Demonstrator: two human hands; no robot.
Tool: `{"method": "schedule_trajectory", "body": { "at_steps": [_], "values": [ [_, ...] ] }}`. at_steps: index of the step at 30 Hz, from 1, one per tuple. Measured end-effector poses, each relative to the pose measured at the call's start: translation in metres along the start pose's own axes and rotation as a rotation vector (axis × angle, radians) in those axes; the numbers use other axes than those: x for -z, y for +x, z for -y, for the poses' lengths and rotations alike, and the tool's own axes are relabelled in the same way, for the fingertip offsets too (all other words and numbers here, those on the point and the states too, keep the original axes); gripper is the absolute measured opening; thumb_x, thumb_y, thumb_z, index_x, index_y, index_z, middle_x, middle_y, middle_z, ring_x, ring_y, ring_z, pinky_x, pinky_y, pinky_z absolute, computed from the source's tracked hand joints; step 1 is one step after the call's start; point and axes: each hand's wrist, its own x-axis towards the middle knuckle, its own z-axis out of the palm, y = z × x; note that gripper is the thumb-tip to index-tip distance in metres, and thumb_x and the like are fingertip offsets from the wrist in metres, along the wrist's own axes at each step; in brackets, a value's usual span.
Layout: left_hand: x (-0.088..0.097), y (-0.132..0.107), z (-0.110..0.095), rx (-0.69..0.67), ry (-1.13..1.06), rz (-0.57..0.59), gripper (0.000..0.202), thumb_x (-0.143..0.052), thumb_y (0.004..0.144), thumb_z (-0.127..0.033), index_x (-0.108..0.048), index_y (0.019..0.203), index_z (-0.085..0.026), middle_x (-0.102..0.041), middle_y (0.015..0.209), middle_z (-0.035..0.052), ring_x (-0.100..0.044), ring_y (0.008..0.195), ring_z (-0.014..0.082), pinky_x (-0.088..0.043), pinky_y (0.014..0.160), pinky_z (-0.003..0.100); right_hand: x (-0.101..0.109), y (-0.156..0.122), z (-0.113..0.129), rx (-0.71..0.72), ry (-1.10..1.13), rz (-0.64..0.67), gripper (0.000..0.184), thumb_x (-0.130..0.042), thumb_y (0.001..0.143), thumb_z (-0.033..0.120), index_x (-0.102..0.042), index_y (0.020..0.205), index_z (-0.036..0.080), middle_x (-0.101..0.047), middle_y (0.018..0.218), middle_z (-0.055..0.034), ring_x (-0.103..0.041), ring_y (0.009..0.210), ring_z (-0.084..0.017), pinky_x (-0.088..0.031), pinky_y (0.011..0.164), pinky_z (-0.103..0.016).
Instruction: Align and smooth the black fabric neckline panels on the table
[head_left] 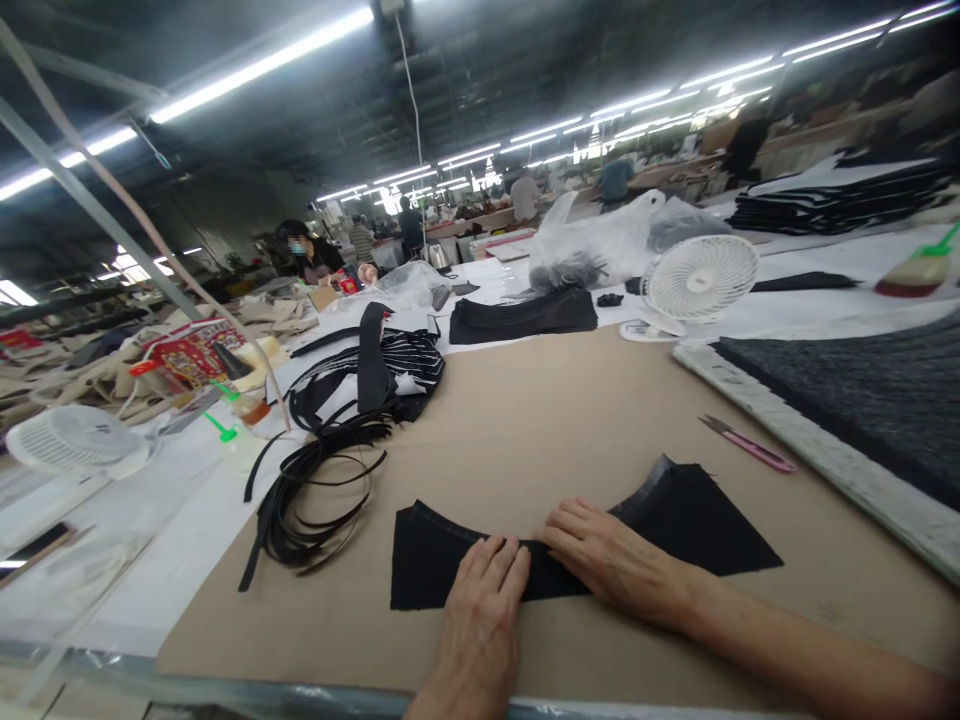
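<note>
A black curved fabric piece [425,570] lies on the brown board, its concave edge facing away from me and showing a narrow, shinier strip along it. My left hand [486,595] rests on the middle of the piece, fingers stretched and lying flat with their tips at the curved edge. Just to the right, my right hand [600,560] lies over the same edge with extended, slightly bent fingers pressing down. The fabric under both hands is hidden. Pink-handled thread snips [750,445] lie farther right, apart from my hands.
Left of the fabric is a bundle of black strips [289,520], with stacked black pieces [412,365] behind. More black pieces [521,318] and a white fan [701,280] stand at the back. A pale slab [787,410] borders the right. A co-worker [307,255] sits farther off.
</note>
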Motion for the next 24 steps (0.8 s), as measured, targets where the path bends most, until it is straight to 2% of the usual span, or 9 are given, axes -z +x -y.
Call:
{"method": "schedule_trajectory", "body": {
  "at_steps": [4,7,10,13,15,18,24],
  "values": [
    [0.003,0.005,-0.003,0.127,-0.095,0.083,0.058,-0.03,0.08,0.002,-0.046,0.135,-0.006,-0.062,0.123,0.0118,-0.053,0.118,0.0221,-0.044,0.103,0.039,0.007,0.0,0.0,-0.101,0.043,-0.018,0.019,-0.05,0.091,0.017,-0.056,0.109,0.019,-0.059,0.102,-0.007,-0.052,0.093,-0.022,-0.037,0.087,-0.039],
    [0.01,0.014,-0.009,0.198,-0.17,0.149,0.058,-0.034,0.08,0.0,-0.048,0.135,-0.011,-0.062,0.119,0.0107,-0.053,0.113,0.0234,-0.041,0.104,0.043,0.015,0.001,-0.004,-0.161,0.111,0.014,0.011,-0.056,0.089,0.022,-0.056,0.1,0.02,-0.06,0.101,-0.0052,-0.053,0.092,-0.022,-0.037,0.085,-0.038],
    [0.019,0.028,-0.015,0.297,-0.233,0.18,0.043,-0.039,0.086,-0.006,-0.059,0.121,-0.02,-0.063,0.107,0.0064,-0.053,0.105,0.0233,-0.042,0.099,0.044,0.023,0.004,-0.012,-0.213,0.194,0.086,0.015,-0.062,0.084,0.024,-0.055,0.096,0.021,-0.061,0.1,-0.0029,-0.055,0.092,-0.021,-0.037,0.084,-0.036],
    [0.022,0.045,-0.02,0.409,-0.307,0.179,0.027,-0.051,0.085,-0.011,-0.065,0.106,-0.022,-0.059,0.109,0.0059,-0.05,0.106,0.0241,-0.041,0.096,0.043,0.031,0.006,-0.021,-0.21,0.227,0.176,0.014,-0.062,0.081,0.023,-0.057,0.093,0.02,-0.062,0.095,-0.0026,-0.056,0.089,-0.021,-0.037,0.083,-0.036],
    [0.02,0.057,-0.023,0.421,-0.37,0.205,0.027,-0.054,0.08,-0.008,-0.065,0.102,-0.021,-0.058,0.108,0.0054,-0.049,0.106,0.0232,-0.041,0.096,0.04,0.035,0.007,-0.026,-0.211,0.248,0.204,0.014,-0.061,0.08,0.021,-0.058,0.093,0.02,-0.063,0.095,-0.0034,-0.057,0.09,-0.021,-0.037,0.084,-0.036],
    [0.013,0.071,-0.028,0.383,-0.442,0.265,0.03,-0.051,0.078,-0.002,-0.065,0.097,-0.022,-0.06,0.098,0.0024,-0.051,0.1,0.02,-0.042,0.092,0.034,0.038,0.005,-0.033,-0.229,0.279,0.198,0.012,-0.058,0.08,0.018,-0.059,0.092,0.02,-0.064,0.094,-0.0034,-0.057,0.089,-0.021,-0.038,0.084,-0.036],
    [0.009,0.08,-0.034,0.406,-0.466,0.338,0.036,-0.043,0.079,0.001,-0.068,0.093,-0.021,-0.062,0.092,0.0029,-0.054,0.094,0.018,-0.043,0.085,0.029,0.041,-0.009,-0.042,-0.211,0.319,0.187,0.013,-0.056,0.08,0.012,-0.062,0.089,0.02,-0.063,0.093,-0.0029,-0.057,0.092,-0.02,-0.038,0.084,-0.034]
  ]
}}
